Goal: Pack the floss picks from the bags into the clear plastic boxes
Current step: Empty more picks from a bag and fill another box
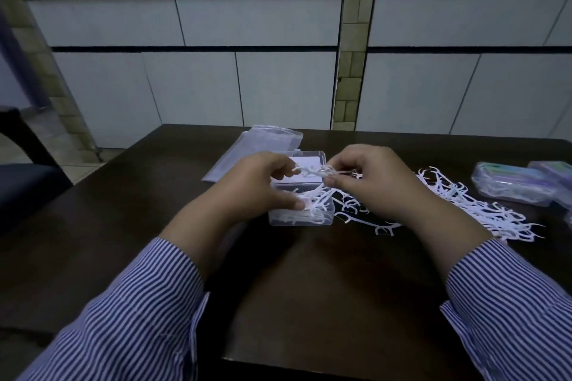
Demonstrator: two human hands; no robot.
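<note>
Both hands pinch a picks bundle (312, 171), long axis left-right, directly above the open box (301, 219); left hand (263, 182) nearer it, right hand (368, 179) just beside.

Dim room, dark brown wooden surface (309, 281) in the foreground, white panelled wall (192, 77) behind it crossed by dark horizontal lines, beige tile bands (349, 71) between and above the panels, dark chair (21, 170) at left, pale tiled floor (77, 161).
</note>
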